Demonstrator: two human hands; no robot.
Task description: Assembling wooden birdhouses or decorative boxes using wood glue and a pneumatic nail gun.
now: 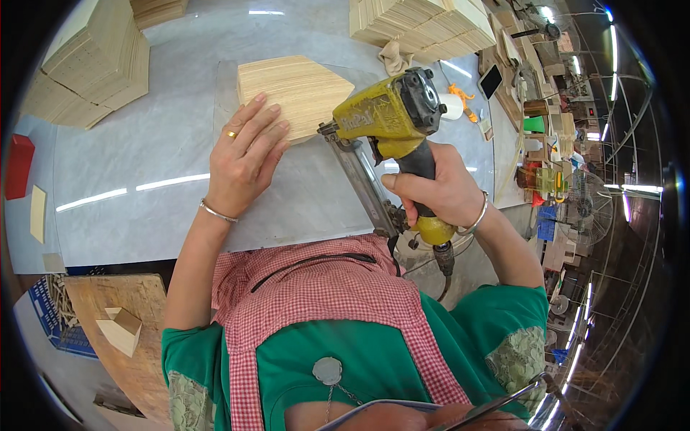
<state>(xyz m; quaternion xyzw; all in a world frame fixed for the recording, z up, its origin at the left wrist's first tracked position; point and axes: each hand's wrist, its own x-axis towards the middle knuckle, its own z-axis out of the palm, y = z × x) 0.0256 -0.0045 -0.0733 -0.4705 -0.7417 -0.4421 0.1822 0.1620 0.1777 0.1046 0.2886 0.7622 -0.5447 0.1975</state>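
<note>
My left hand (244,154) lies flat, fingers spread, on the near left edge of a pale pentagon-shaped wooden block (295,90) that rests on a clear sheet on the grey table (144,151). A ring is on one finger and a thin bracelet on the wrist. My right hand (438,190) grips the black handle of a yellow pneumatic nail gun (392,118). The gun's nose sits against the block's right near edge. Its long metal magazine (366,187) runs back toward me, and an air hose hangs from the handle's base.
Stacks of cut wooden boards stand at the far left (97,61) and far right (424,25). A red box (18,165) sits at the table's left edge. A small wooden house-shaped piece (121,329) lies on a low board beside me. Cluttered shelves and a fan (582,205) fill the right.
</note>
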